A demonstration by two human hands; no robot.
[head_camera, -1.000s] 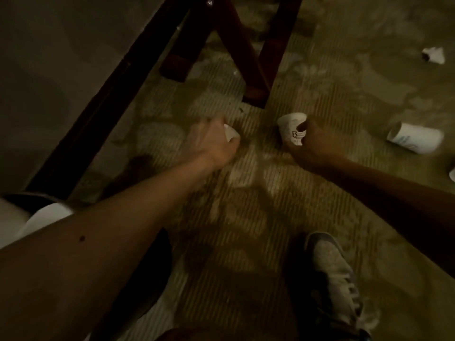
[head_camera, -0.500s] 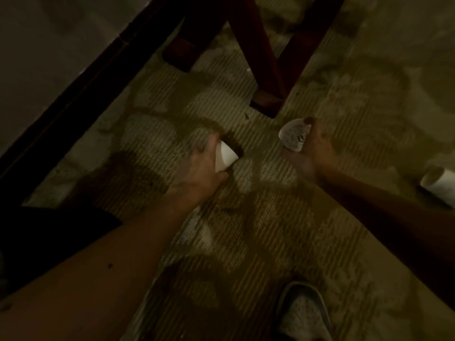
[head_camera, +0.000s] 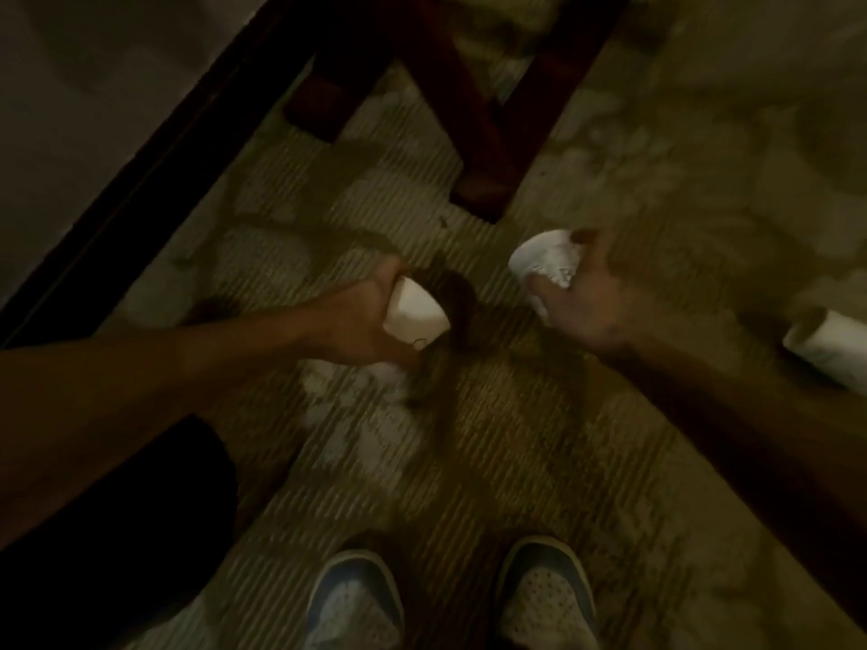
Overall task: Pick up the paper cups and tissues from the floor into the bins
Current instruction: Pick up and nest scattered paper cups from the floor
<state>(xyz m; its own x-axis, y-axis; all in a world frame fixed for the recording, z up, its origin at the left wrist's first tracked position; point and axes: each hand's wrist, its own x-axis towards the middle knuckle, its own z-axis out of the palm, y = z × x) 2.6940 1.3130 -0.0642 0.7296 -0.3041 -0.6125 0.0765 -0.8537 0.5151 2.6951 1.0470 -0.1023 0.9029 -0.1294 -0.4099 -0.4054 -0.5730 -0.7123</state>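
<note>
floor point(head_camera: 492, 462): patterned carpet | paper cup point(head_camera: 828, 351) on its side, right edge | wooden legs point(head_camera: 483, 192) standing | shoes point(head_camera: 352, 602) near edge

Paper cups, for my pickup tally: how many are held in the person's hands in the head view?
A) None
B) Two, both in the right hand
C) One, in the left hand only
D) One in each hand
D: the left hand grips a paper cup and the right hand grips a second cup, while a third cup lies on the carpet.
</note>
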